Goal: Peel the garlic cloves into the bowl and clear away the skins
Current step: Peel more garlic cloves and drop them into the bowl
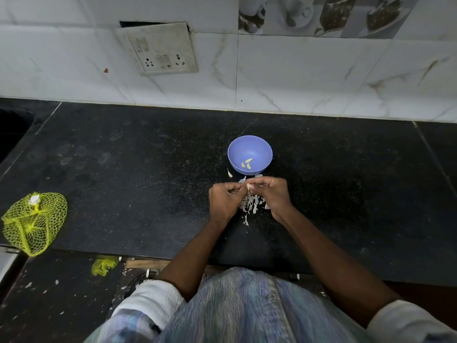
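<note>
Now | both hands' fingers pinch garlic clove between them; bowl just beyond

Dim, flat indoor light; black countertop underexposed, faint sheen. Wide-angle bending at edges. Shirt at bottom blurred.
</note>
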